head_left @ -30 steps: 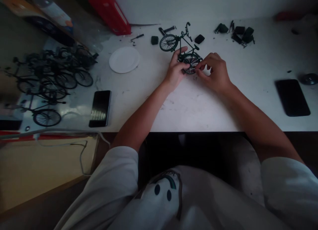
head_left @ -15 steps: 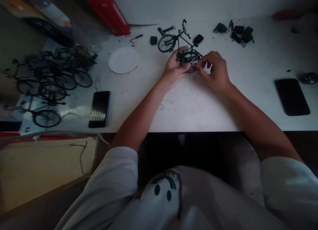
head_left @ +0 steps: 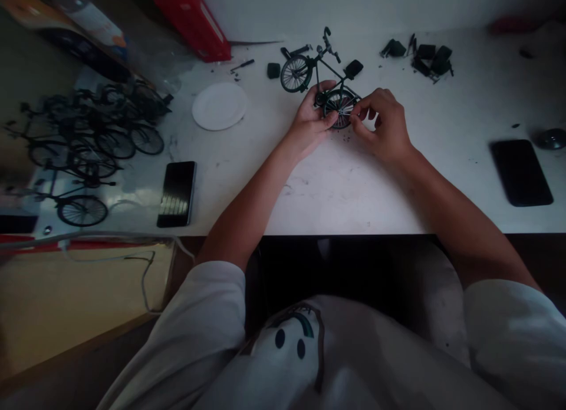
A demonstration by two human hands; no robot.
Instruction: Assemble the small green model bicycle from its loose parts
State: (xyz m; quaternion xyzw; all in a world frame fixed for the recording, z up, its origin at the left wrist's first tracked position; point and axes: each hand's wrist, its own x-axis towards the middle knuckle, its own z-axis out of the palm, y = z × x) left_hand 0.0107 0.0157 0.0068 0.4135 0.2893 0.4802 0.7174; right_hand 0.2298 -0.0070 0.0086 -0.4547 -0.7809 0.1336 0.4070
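A small dark model bicycle [head_left: 329,68] is held tilted above the white table, its handlebar pointing away from me. My left hand [head_left: 309,121] is closed around its rear part, the thumb pressed near the hub of the rear wheel [head_left: 341,106] and other fingers behind the frame. Beside that wheel my right hand [head_left: 382,124] pinches, with thumb and forefinger, a thin silvery rod [head_left: 347,114] that reaches toward the hub. Whether the rod is joined to the wheel is too small to tell.
Several model bicycles [head_left: 86,144] stand crowded at the left. A white round lid-like disc [head_left: 220,107], a phone [head_left: 177,194], a second dark phone-like slab [head_left: 522,173], a red box [head_left: 198,29] and a thin screwdriver-like tool [head_left: 242,65] lie around. Small dark parts [head_left: 427,59] are heaped at the back.
The handlebar end of the bicycle has tipped slightly up and away. Both hands stay in nearly the same place, still at the rear wheel.
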